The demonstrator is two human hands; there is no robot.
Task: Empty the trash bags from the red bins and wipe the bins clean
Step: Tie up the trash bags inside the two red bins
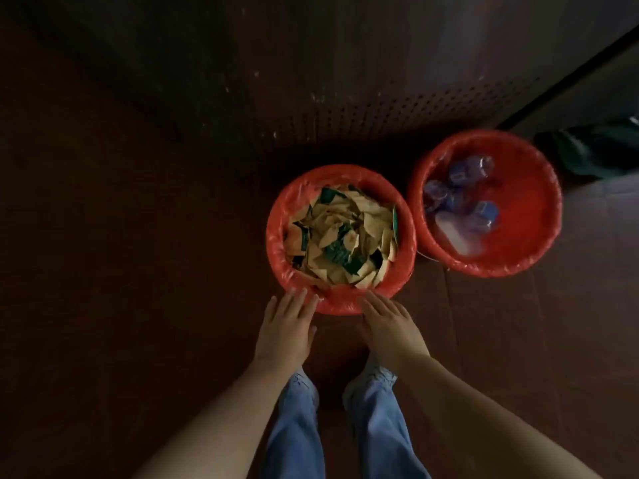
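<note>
Two round red bins stand on the dark floor, each lined with a thin red trash bag folded over its rim. The near bin (276, 243) is full of torn brown and green cardboard scraps (340, 236). The far right bin (539, 202) holds several clear plastic bottles (463, 195) with blue labels. My left hand (287, 323) and my right hand (387, 323) reach down side by side, fingers spread, fingertips at the near rim of the cardboard bin. Neither hand holds anything.
A dark perforated wall panel (380, 108) rises just behind the bins. A dark green bag or cloth (594, 150) lies on the floor at the far right. My legs in blue jeans (377, 426) stand right below the near bin.
</note>
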